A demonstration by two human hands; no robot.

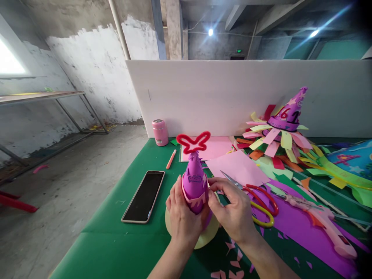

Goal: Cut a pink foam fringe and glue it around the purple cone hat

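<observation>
A purple foam party hat (194, 186) stands in front of me, with pink drip-shaped trim around its side and a red fuzzy-wire butterfly shape (193, 142) at its tip. My left hand (186, 211) is wrapped around the hat from the left and below. On the right side of the hat, my right hand (232, 205) has its thumb and forefinger pinched close together against the trim; what lies between them is too small to make out. Under the hat spreads a pale yellow round brim (210, 237), partly covered by my left hand.
Left of the hat lie a phone (143, 197) and a marker (171, 159); a pink bottle (160, 132) stands behind. To the right are scissors (263, 221), a pink glue gun (322, 219), purple foam sheet (290, 236) and a decorated hat (286, 120). Pink scraps (232, 274) lie near my right forearm.
</observation>
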